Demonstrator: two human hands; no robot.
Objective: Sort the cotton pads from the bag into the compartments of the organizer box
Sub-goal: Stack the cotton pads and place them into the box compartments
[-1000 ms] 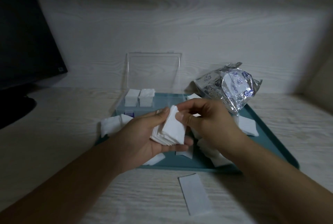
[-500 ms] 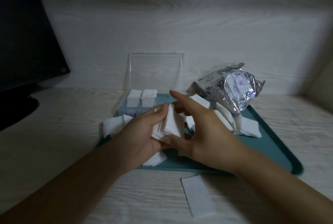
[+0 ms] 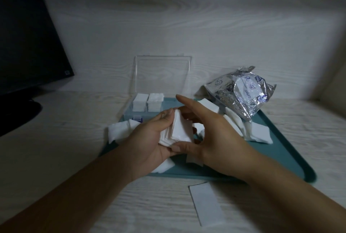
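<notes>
My left hand (image 3: 149, 139) holds a stack of white square cotton pads (image 3: 177, 131) over the teal tray (image 3: 280, 150). My right hand (image 3: 211, 137) cups the same stack from the right, thumb under its lower edge, fingers spread behind it. The clear organizer box (image 3: 142, 112) stands behind my hands, lid raised, with two back-left compartments filled with pads (image 3: 148, 102). The crumpled silver bag (image 3: 241, 92) rests on the tray's back right. Loose pads lie on the tray to the left (image 3: 117, 130) and right (image 3: 256, 133).
A dark monitor (image 3: 28, 45) stands at the far left on the pale wood desk. A white paper strip (image 3: 206, 202) lies on the desk in front of the tray. A wall closes the back and right side.
My right hand has shifted from pinching the top of the stack to cupping its right side with the thumb underneath. The stack has stayed in my left hand.
</notes>
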